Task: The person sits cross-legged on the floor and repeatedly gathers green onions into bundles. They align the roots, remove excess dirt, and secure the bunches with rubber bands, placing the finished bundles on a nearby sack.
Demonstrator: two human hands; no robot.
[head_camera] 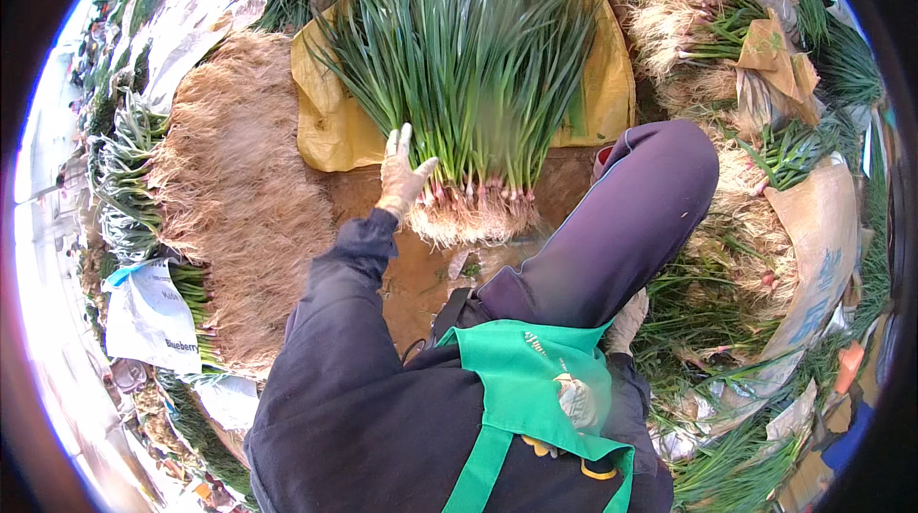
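A wide spread of green onions (473,83) lies before me on a yellow woven sack (609,83), leaves pointing away and pale roots nearest my body. My left hand (405,172), in a pale, soiled glove, rests with fingers apart against the left side of the stalks, just above the roots. On the other side, my right hand (630,319), also in a pale glove, is down beside my bent leg, close to a pile of loose green onions (688,312). Its fingers are mostly hidden, so what it holds cannot be made out.
To the left stands a long stack of onions with brown roots (237,190) facing me, partly under a white printed sack (154,319). More rooty bundles (674,4) lie at the upper right. A pale woven sack (825,240) borders the right pile. Brown wet ground (409,298) shows between.
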